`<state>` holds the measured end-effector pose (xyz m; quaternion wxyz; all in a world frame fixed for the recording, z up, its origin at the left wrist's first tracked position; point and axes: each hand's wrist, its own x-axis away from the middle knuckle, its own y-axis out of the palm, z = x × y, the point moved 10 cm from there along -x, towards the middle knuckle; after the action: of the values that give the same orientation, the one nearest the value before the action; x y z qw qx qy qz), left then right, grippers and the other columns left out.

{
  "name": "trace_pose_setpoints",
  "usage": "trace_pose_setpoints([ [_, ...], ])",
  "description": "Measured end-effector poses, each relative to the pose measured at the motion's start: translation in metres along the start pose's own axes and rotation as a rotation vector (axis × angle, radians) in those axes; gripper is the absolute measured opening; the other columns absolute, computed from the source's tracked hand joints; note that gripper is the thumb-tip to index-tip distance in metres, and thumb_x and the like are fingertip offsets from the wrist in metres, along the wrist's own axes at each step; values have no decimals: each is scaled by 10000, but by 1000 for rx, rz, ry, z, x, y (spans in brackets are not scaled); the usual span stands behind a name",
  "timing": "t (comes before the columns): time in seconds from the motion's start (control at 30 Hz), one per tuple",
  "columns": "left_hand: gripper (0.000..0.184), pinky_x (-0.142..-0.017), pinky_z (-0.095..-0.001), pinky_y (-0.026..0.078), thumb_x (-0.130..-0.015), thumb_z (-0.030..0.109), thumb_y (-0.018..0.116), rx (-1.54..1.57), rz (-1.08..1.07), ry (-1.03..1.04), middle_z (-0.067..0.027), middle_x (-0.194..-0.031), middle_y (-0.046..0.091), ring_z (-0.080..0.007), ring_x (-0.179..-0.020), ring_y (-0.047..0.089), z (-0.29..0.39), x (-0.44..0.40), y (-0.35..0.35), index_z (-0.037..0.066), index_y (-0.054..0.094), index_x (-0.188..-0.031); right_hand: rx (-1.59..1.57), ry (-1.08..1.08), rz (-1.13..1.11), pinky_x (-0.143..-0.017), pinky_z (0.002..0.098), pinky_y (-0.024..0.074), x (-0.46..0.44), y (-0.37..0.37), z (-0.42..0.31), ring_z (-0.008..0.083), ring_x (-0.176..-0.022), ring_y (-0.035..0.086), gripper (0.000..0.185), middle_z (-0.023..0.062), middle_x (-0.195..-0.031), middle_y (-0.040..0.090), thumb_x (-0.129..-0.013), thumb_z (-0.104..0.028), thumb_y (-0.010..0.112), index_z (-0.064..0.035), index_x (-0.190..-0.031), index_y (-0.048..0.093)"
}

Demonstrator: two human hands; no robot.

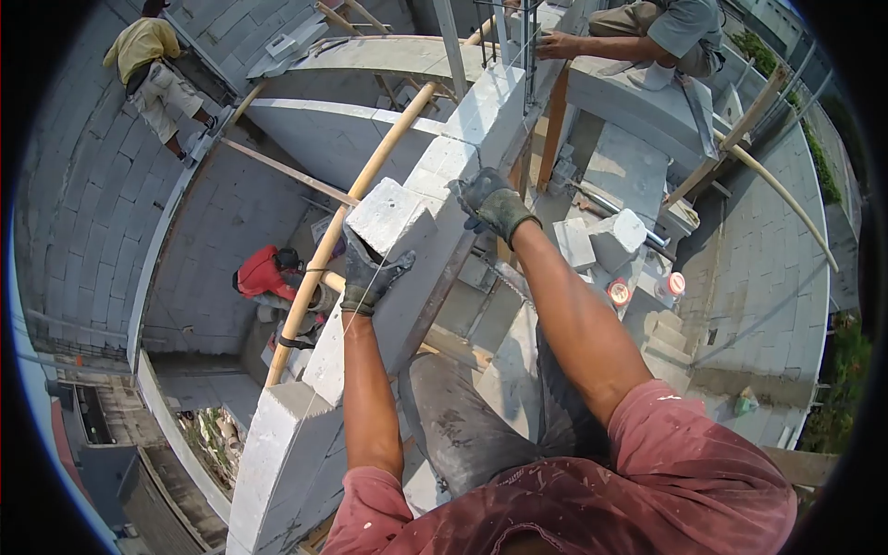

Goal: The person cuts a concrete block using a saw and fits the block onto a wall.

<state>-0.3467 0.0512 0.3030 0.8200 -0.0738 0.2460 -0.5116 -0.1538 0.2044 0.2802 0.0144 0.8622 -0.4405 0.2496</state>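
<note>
My left hand (375, 273), in a dark glove, lies against the near end of a whitish block (384, 215) on top of the block wall (324, 365). Its thumb points right and its fingers reach up the block's left side. My right hand (497, 205), in a dark green-cuffed glove, is at the wall's right edge, right of the block. Its fingers are bent, and what they hold, if anything, is hidden. A thin string (363, 298) runs along the wall past my left hand.
Bamboo poles (310, 268) stand left of the wall. A person in red (268, 273) works below, another in yellow (148, 51) stands upper left, and a third (680, 32) crouches upper right. Loose blocks (618, 240) and red-lidded containers (618, 292) lie lower right.
</note>
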Motion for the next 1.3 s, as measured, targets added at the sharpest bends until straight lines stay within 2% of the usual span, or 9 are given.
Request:
trace_pose_setpoints([
  [0.07, 1090, -1137, -383, 389, -608, 217, 955, -188, -14, 20, -173, -1388, 501, -308, -1297, 507, -4, -1, 0, -14, 302, -1449, 853, -332, 417, -868, 424, 589, 4, -46, -30, 364, -945, 737, 498, 246, -976, 740, -976, -412, 573, 60, -1015, 728],
  [0.27, 981, -1095, -386, 414, -656, 194, 960, -142, 70, 38, -171, -1353, 523, -281, -1250, 531, -21, -18, 15, -12, 346, -1393, 800, -299, 467, -920, 460, 541, 42, -109, -37, 386, -976, 699, 409, 184, -1059, 736, -977, -425, 553, -84, -969, 778],
  [0.4, 1023, -1094, -376, 402, -638, 230, 981, -148, 90, 55, -183, -1362, 507, -280, -1258, 514, -24, -58, 44, -31, 342, -1394, 770, -331, 479, -904, 465, 537, 51, -109, -40, 376, -962, 700, 382, 189, -1003, 739, -970, -409, 577, -83, -993, 774],
  [0.5, 1263, -1116, -396, 392, -556, 384, 1006, -266, 114, 36, -250, -1396, 468, -342, -1302, 479, -27, -74, 57, -46, 230, -1456, 663, -318, 534, -905, 462, 538, 53, -108, -31, 372, -968, 701, 380, 183, -999, 741, -960, -419, 590, -90, -992, 777],
  [0.73, 1173, -1085, -383, 437, -589, 347, 999, -304, 118, 58, -218, -1412, 501, -301, -1281, 526, -18, -59, 62, -60, 310, -1446, 743, -358, 436, -889, 456, 546, 58, -103, -31, 367, -959, 707, 393, 182, -991, 744, -941, -443, 611, -93, -1001, 779],
  [0.8, 1177, -1100, -366, 436, -603, 409, 981, -515, 11, -165, -200, -1468, 503, -291, -1330, 520, -46, -65, 69, -38, 320, -1469, 732, -348, 427, -873, 447, 549, 60, -103, -35, 348, -911, 718, 393, 178, -957, 745, -939, -454, 624, -96, -979, 781],
  [1.07, 1180, -1074, -359, 459, -605, 448, 972, -780, 143, 93, -167, -1418, 568, -312, -1274, 575, -41, -64, 71, -41, 331, -1466, 720, -343, 381, -788, 444, 540, 67, -88, -44, 290, -789, 706, 397, 133, -826, 729, -940, -467, 642, -92, -897, 766],
  [1.27, 1144, -1076, -366, 457, -588, 411, 990, -567, 122, -81, -186, -1374, 581, -314, -1238, 585, -53, -61, 65, -68, 357, -1411, 707, -329, 368, -794, 447, 541, 65, -87, -44, 309, -796, 709, 413, 150, -838, 732, -933, -475, 653, -79, -905, 766],
  [1.3, 1215, -1118, -385, 405, -588, 536, 941, -538, 109, -77, -207, -1419, 540, -335, -1304, 529, -49, -60, 63, -84, 339, -1442, 684, -312, 346, -807, 447, 545, 65, -87, -42, 319, -817, 717, 419, 162, -853, 736, -932, -476, 654, -73, -917, 768],
])
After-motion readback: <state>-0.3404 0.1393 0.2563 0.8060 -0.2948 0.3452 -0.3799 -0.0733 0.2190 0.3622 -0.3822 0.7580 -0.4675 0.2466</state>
